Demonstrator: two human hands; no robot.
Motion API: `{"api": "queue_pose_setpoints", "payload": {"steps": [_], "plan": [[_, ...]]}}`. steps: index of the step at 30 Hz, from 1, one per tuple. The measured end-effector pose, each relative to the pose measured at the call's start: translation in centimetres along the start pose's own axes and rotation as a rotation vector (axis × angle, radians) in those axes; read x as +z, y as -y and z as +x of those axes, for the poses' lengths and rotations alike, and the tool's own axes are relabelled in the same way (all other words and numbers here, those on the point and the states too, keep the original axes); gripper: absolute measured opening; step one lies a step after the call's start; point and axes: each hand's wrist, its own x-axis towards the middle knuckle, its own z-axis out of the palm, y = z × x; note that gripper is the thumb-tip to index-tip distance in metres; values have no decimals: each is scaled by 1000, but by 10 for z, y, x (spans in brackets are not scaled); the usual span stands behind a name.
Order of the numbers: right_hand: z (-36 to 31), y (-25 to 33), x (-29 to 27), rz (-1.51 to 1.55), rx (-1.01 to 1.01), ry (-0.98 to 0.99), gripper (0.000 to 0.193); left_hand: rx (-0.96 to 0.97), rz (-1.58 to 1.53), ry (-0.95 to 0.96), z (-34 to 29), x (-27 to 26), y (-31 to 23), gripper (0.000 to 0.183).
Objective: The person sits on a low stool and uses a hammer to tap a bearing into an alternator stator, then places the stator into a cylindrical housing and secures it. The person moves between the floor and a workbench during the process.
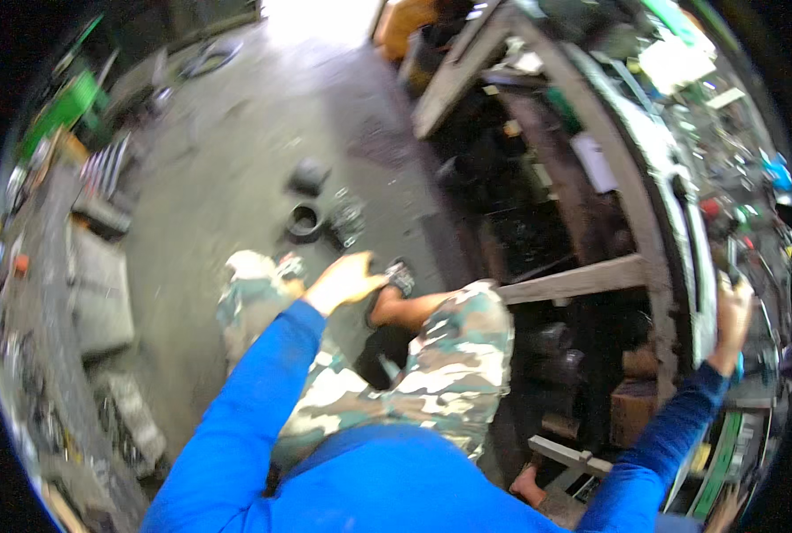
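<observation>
My left hand (pixel 347 281) is in front of me above my knees, its thumb and fingers bent but apart, with nothing I can make out between them. Beyond it on the floor stand a dark hollow cylindrical part (pixel 305 222), a second dark rounded part (pixel 309 176) and a shiny, clear-looking item (pixel 346 218) whose kind I cannot tell. My right arm stretches out to the right. At the cluttered workbench (pixel 631 169), my right hand (pixel 733 309) is over or on the top near its edge. Blur hides its fingers and anything in them.
Small tools and parts crowd the bench top. Beneath it are dark shelves, a wooden brace (pixel 578 280) and a brown box (pixel 634 410). A bare foot (pixel 528 487) shows at the lower right. Along the left run a cluttered ledge (pixel 45 258) and grey blocks (pixel 101 289).
</observation>
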Motion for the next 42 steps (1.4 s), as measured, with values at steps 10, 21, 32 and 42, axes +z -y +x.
{"api": "queue_pose_setpoints", "payload": {"steps": [10, 21, 32, 42], "plan": [[92, -50, 50, -570, 94, 201, 42, -112, 138, 416, -6, -8, -24, 60], [0, 522, 274, 393, -608, 1014, 83, 156, -57, 268, 22, -48, -24, 46], [-52, 767, 518, 445, 71, 1190, 145, -77, -513, 46, 37, -101, 4, 50], [-55, 798, 529, 372, 92, 1283, 133, -116, -534, 61, 41, -112, 20, 53]]}}
